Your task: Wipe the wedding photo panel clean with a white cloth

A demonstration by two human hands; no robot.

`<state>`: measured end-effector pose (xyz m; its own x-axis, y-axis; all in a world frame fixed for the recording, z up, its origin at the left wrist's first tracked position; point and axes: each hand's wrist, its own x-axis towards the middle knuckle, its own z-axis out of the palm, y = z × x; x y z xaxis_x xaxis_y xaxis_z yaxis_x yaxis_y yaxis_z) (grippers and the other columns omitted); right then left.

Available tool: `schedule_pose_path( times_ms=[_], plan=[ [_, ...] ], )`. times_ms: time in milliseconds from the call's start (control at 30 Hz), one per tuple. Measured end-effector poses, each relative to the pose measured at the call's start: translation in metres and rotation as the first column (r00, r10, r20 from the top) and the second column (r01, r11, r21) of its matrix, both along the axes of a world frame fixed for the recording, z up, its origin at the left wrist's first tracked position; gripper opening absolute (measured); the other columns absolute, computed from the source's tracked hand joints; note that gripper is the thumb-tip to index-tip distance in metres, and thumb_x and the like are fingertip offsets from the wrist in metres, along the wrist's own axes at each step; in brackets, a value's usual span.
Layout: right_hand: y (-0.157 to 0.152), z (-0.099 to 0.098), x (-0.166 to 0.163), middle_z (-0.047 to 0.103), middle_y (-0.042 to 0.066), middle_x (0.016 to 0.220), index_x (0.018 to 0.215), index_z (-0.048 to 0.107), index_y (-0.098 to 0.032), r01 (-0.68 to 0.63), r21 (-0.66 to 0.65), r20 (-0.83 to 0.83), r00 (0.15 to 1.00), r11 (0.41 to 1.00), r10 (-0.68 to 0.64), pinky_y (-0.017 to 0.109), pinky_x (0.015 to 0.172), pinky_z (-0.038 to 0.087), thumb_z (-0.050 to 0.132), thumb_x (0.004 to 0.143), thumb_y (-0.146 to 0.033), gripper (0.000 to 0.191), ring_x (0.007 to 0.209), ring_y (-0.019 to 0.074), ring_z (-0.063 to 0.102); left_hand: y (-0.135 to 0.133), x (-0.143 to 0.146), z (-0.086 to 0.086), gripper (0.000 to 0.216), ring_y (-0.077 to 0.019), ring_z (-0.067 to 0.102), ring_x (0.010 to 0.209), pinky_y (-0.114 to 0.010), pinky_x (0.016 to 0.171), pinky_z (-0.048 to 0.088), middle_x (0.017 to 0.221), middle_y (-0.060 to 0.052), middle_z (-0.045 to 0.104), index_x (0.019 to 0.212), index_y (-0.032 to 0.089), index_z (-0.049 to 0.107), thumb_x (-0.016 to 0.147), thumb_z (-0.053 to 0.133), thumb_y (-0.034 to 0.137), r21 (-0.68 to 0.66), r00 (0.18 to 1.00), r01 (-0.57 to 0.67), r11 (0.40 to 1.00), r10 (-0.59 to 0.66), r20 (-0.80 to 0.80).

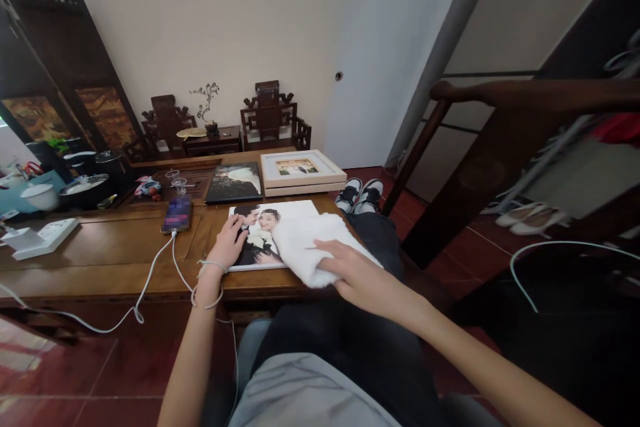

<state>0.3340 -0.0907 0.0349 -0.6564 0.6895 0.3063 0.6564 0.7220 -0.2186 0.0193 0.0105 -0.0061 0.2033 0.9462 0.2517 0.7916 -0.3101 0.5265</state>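
A white photo panel (297, 207) printed with a couple's portrait lies flat on the wooden table. My left hand (227, 242) rests on its left edge with the fingers laid out over the print, holding nothing else. In my right hand (349, 265) is a folded, fluffy white towel (300, 240), the fingers on top of it and its folds bunched beneath. The towel covers the panel's right part, hiding that portion of the picture. How the thumb sits in the folds is hard to make out.
Behind the panel lie a dark photo panel (234, 182) and a boxed framed picture (300, 170). Leftward are a phone (177, 215) on a white cable (145, 287), a power strip (47, 237) and a lidded pot (84, 187). A dark wooden chair (480, 91) stands at right.
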Motion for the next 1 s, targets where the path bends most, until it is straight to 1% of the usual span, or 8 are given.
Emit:
schedule_pose_path(
  times_ms=[100,167,333,500,633,700,800,1000],
  plan=[
    [-0.007,0.003,0.002,0.061,0.013,0.133,0.110,0.073,-0.019,-0.010,-0.013,0.025,1.000,1.000,0.010,0.050,0.115,0.040,0.043,0.065,0.000,0.058,0.135,0.0297,0.050,-0.002,0.002,0.002,0.051,-0.0285,0.029,0.151,-0.049,0.122,0.027,0.160,-0.016,0.036,0.143,0.016,0.050,0.098,0.042,0.037,-0.008,1.000,-0.003,1.000,0.003,-0.008],
    [0.001,0.005,0.000,0.061,0.014,0.133,0.110,0.073,-0.018,-0.004,-0.004,0.032,0.999,1.000,0.004,0.049,0.113,0.041,0.043,0.065,0.000,0.057,0.134,0.0300,0.051,-0.004,0.002,0.005,0.052,-0.0281,0.028,0.151,-0.048,0.123,0.027,0.160,-0.016,0.036,0.144,0.015,0.049,0.098,0.042,0.037,-0.014,1.000,0.000,1.000,0.000,-0.015],
    [0.054,0.004,-0.012,0.062,0.016,0.130,0.112,0.073,-0.014,0.062,0.008,0.053,0.997,0.998,-0.062,0.046,0.111,0.042,0.043,0.065,0.001,0.057,0.132,0.0308,0.051,-0.004,0.000,0.007,0.053,-0.0286,0.029,0.151,-0.049,0.123,0.027,0.160,-0.017,0.035,0.145,0.014,0.048,0.098,0.042,0.037,-0.028,0.999,0.024,0.999,-0.024,-0.026],
    [0.115,0.004,-0.022,0.066,0.014,0.120,0.115,0.072,-0.013,0.103,0.050,-0.006,0.995,0.993,-0.103,0.039,0.104,0.045,0.043,0.068,0.002,0.057,0.116,0.0282,0.058,-0.002,-0.002,0.004,0.049,-0.0274,0.032,0.150,-0.048,0.123,0.028,0.158,-0.014,0.040,0.142,0.019,0.051,0.097,0.045,0.038,0.004,0.999,0.039,0.999,-0.039,-0.008],
    [0.135,0.003,-0.024,0.068,0.014,0.115,0.115,0.072,-0.011,0.110,0.063,-0.020,0.994,0.992,-0.109,0.038,0.102,0.045,0.042,0.069,0.002,0.056,0.111,0.0285,0.060,-0.001,-0.002,0.002,0.048,-0.0280,0.032,0.149,-0.047,0.122,0.030,0.157,-0.015,0.040,0.141,0.018,0.052,0.098,0.046,0.038,0.011,1.000,0.023,1.000,-0.023,0.008],
    [0.132,0.002,-0.022,0.067,0.014,0.117,0.114,0.071,-0.012,0.116,0.068,-0.021,0.993,0.991,-0.115,0.039,0.104,0.044,0.042,0.069,0.001,0.055,0.113,0.0285,0.059,-0.001,-0.001,0.002,0.048,-0.0279,0.032,0.150,-0.047,0.122,0.030,0.158,-0.015,0.040,0.141,0.018,0.052,0.098,0.046,0.037,0.012,1.000,0.018,1.000,-0.019,0.010],
    [0.109,0.000,-0.016,0.066,0.015,0.122,0.112,0.072,-0.012,0.094,0.072,-0.002,0.996,0.993,-0.094,0.042,0.107,0.043,0.042,0.068,0.001,0.055,0.119,0.0290,0.057,-0.001,0.000,0.002,0.048,-0.0277,0.031,0.150,-0.046,0.122,0.030,0.158,-0.016,0.039,0.142,0.015,0.051,0.098,0.046,0.035,0.007,1.000,0.006,1.000,-0.006,0.004],
    [0.025,0.001,0.000,0.061,0.014,0.133,0.112,0.071,-0.016,-0.012,0.051,0.022,1.000,0.999,0.011,0.052,0.114,0.040,0.040,0.069,0.000,0.056,0.134,0.0303,0.050,-0.003,0.003,0.002,0.048,-0.0279,0.030,0.150,-0.047,0.122,0.029,0.158,-0.016,0.038,0.142,0.016,0.051,0.098,0.046,0.034,0.000,1.000,-0.012,1.000,0.012,-0.002]
  ],
)
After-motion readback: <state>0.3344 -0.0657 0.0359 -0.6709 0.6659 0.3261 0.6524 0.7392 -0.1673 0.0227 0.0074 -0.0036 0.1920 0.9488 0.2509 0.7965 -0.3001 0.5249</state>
